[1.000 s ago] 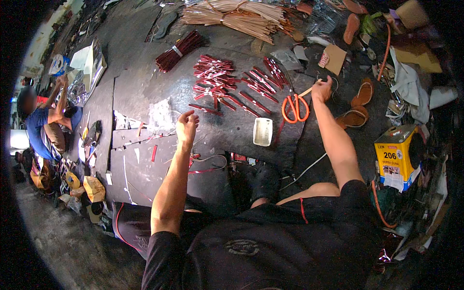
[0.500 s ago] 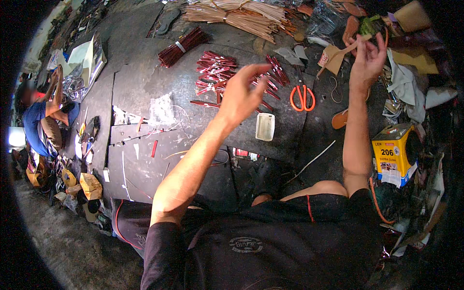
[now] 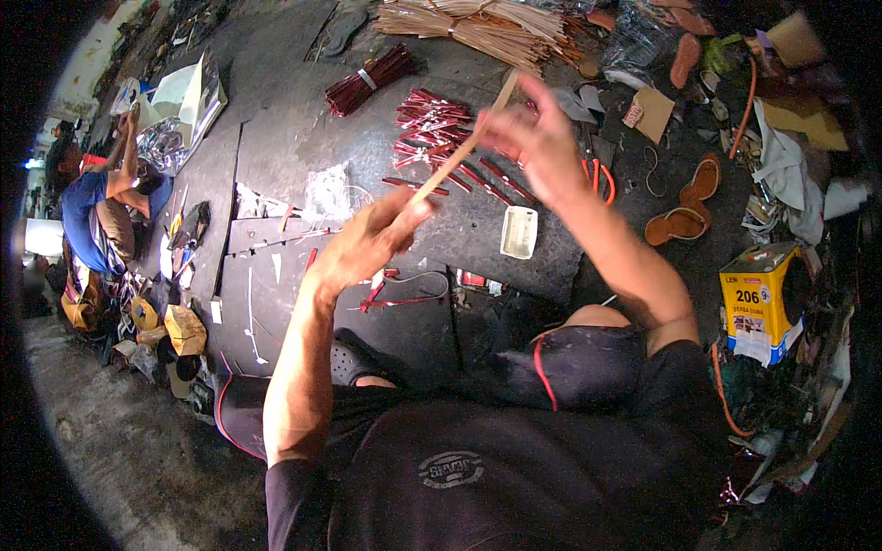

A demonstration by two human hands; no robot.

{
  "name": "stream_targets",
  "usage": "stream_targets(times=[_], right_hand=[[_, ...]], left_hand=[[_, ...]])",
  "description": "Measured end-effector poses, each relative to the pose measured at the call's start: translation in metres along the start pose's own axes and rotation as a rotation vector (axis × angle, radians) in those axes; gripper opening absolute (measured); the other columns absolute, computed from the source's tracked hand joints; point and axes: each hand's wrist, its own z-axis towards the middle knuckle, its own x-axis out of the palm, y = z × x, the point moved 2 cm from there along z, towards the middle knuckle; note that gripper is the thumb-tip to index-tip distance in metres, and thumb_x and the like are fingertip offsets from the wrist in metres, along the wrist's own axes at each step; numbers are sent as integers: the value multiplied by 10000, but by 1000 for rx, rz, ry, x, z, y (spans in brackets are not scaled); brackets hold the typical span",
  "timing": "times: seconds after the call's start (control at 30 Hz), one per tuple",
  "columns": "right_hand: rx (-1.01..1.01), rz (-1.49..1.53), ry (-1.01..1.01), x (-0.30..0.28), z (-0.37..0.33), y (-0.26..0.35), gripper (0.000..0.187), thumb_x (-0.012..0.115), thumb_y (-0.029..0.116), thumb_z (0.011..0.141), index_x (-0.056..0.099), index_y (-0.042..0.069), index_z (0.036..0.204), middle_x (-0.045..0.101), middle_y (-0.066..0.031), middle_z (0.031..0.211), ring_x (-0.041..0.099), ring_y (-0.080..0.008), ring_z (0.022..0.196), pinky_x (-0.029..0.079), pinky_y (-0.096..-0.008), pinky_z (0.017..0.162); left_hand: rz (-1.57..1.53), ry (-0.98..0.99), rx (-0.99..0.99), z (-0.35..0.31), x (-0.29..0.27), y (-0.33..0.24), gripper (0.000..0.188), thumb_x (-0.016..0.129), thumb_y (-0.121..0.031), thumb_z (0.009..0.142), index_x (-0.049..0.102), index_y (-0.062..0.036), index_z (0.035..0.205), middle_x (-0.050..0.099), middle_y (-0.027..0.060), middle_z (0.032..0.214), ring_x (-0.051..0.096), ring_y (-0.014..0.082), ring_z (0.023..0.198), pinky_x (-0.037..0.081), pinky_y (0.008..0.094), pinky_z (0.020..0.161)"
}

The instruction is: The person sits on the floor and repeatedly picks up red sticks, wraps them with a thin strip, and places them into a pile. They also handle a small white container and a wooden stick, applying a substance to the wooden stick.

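Observation:
A narrow tan strip [image 3: 448, 167] slants up and away over the dark work surface. My left hand [image 3: 367, 241] is closed on its near end, thumb lying along it. Beside the strip's far half is my right hand [image 3: 542, 147], its fingers smeared by motion, so I cannot tell whether they grip it. Beneath and beyond the hands lies a heap of shiny dark-red strips [image 3: 430, 124], several of them scattered nearer. Orange-handled scissors [image 3: 606, 179] are partly hidden behind my right hand. A small whitish rectangular tray [image 3: 519, 232] sits close to my right forearm.
Bundles of dark-red strips [image 3: 369, 78] and tan strips [image 3: 478, 26] lie at the back. Sandal soles [image 3: 684, 216], a tan card piece [image 3: 650, 115] and a yellow box [image 3: 761, 298] are to the right. Another person [image 3: 96, 207] sits at far left beside silvery sheets.
My right hand has come back from the far right, bringing the tan strip over the middle. My left hand has drawn nearer and to the left, and now grips the strip. The view has shifted.

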Motion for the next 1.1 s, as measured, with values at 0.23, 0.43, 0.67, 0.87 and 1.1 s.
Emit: stream_targets(times=[0.23,0.43,0.67,0.87,1.1], right_hand=[[123,-79,-180,-45,-23,-127,882,669,-1,876,75,54,1525,633,-166,998,679,-280,932,604,-434,838],[86,-132,41,-22,-78,-173,804,622,-62,898,161,137,1526,628,-146,990,667,-243,933,599,-407,830],[-203,-1347,-408,-68,-102,-119,1063,859,351,715,225,70,1521,535,-183,1169,550,-318,1067,481,-438,891],[12,-1427,-425,-94,-152,-174,1193,873,347,631,151,104,1549,483,-215,1218,498,-386,1136,415,-514,947],[-219,-1301,-490,-127,-105,-172,1140,827,80,637,145,116,1550,548,-245,1159,574,-434,1052,485,-486,913]], left_hand=[[-44,304,-204,11,53,189,560,568,-516,953,599,-58,1275,679,146,1046,644,205,918,512,335,830],[-232,-105,49,49,90,133,599,566,-477,961,473,-47,1368,590,182,1213,522,281,1204,383,399,1045],[-114,-181,-89,47,93,149,257,538,-268,993,672,-51,1024,567,39,691,554,121,648,456,305,544],[-153,-139,-180,51,110,173,327,505,-318,984,677,-55,1074,615,72,798,599,161,755,489,312,666],[-113,-234,-73,57,126,186,311,576,-314,968,703,-34,1016,643,58,725,594,138,686,487,313,663]])
